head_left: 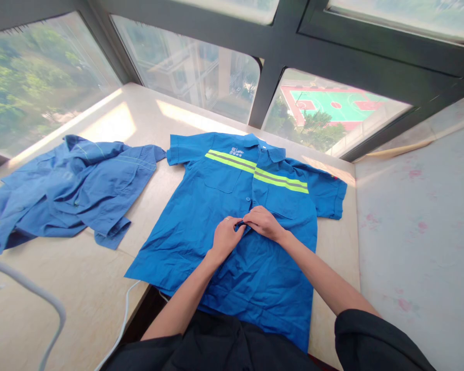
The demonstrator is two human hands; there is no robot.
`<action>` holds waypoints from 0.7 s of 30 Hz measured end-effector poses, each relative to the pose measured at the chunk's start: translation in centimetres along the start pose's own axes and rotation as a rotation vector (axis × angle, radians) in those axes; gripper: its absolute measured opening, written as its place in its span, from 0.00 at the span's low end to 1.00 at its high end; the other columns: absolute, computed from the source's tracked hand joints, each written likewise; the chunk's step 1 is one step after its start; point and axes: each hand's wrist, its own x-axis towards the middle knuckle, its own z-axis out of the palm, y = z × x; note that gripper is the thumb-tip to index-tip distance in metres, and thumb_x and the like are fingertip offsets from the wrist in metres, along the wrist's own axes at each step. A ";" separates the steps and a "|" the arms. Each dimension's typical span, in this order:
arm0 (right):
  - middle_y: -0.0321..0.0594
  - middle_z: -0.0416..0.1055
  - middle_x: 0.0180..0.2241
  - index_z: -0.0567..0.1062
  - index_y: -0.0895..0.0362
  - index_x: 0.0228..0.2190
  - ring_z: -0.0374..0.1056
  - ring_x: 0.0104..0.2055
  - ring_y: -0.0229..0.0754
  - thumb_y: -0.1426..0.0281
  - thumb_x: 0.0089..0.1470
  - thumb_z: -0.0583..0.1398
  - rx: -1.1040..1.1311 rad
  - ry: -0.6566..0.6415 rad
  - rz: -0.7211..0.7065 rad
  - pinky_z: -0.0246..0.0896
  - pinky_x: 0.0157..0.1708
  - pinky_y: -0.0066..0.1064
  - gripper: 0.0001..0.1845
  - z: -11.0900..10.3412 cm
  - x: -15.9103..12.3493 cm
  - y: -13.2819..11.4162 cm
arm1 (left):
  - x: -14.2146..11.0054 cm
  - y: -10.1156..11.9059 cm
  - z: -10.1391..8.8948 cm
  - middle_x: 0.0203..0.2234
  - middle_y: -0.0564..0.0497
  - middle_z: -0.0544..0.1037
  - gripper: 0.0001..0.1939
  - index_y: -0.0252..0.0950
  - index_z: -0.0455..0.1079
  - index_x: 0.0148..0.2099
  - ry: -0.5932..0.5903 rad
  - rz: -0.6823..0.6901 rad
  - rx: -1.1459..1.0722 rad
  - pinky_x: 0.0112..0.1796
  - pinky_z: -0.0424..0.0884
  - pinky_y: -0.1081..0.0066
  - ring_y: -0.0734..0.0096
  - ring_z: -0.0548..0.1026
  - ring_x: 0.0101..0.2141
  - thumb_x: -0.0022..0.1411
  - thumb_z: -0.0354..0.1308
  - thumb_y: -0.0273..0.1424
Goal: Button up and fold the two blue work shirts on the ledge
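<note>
A bright blue short-sleeved work shirt (201,226) with a yellow-and-grey reflective chest stripe lies front up on the stone sill, collar toward the window. My left hand (225,238) and my right hand (263,222) meet at the middle of its button placket. Both pinch the fabric edge there, fingers closed, fingertips touching each other. A ring shows on my left hand.
A second, darker blue shirt (73,190) lies crumpled at the left of the sill (147,118). A white cable (42,301) curves across the front left. Windows ring the sill at the back; a pale wall (421,216) stands at the right.
</note>
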 end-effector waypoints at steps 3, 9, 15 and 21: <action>0.41 0.78 0.36 0.75 0.56 0.38 0.71 0.39 0.40 0.72 0.64 0.56 -0.007 -0.015 0.003 0.61 0.44 0.36 0.06 -0.1 -0.1 -0.2 | 0.1 0.0 0.0 0.36 0.47 0.80 0.14 0.36 0.78 0.48 -0.005 -0.020 0.004 0.43 0.69 0.68 0.67 0.75 0.36 0.62 0.56 0.27; 0.42 0.76 0.36 0.75 0.55 0.42 0.67 0.40 0.43 0.71 0.64 0.56 -0.140 -0.039 -0.044 0.59 0.43 0.38 0.08 -0.7 0.1 -0.4 | 0.2 0.4 0.1 0.37 0.47 0.80 0.15 0.36 0.78 0.47 -0.008 -0.046 0.050 0.41 0.68 0.69 0.66 0.75 0.36 0.59 0.56 0.26; 0.40 0.74 0.33 0.78 0.54 0.37 0.64 0.39 0.43 0.69 0.63 0.58 -0.232 -0.092 -0.077 0.55 0.44 0.39 0.08 -1.0 0.7 -0.1 | 0.4 0.0 0.0 0.35 0.51 0.80 0.25 0.34 0.68 0.56 0.028 -0.154 -0.156 0.36 0.69 0.73 0.74 0.74 0.29 0.54 0.59 0.24; 0.41 0.72 0.33 0.77 0.56 0.37 0.61 0.39 0.43 0.69 0.61 0.59 -0.264 -0.166 -0.087 0.52 0.44 0.39 0.06 -0.9 1.3 -0.1 | 0.2 -0.5 0.1 0.33 0.53 0.79 0.18 0.35 0.69 0.49 0.032 -0.140 -0.240 0.32 0.67 0.76 0.78 0.72 0.26 0.54 0.57 0.24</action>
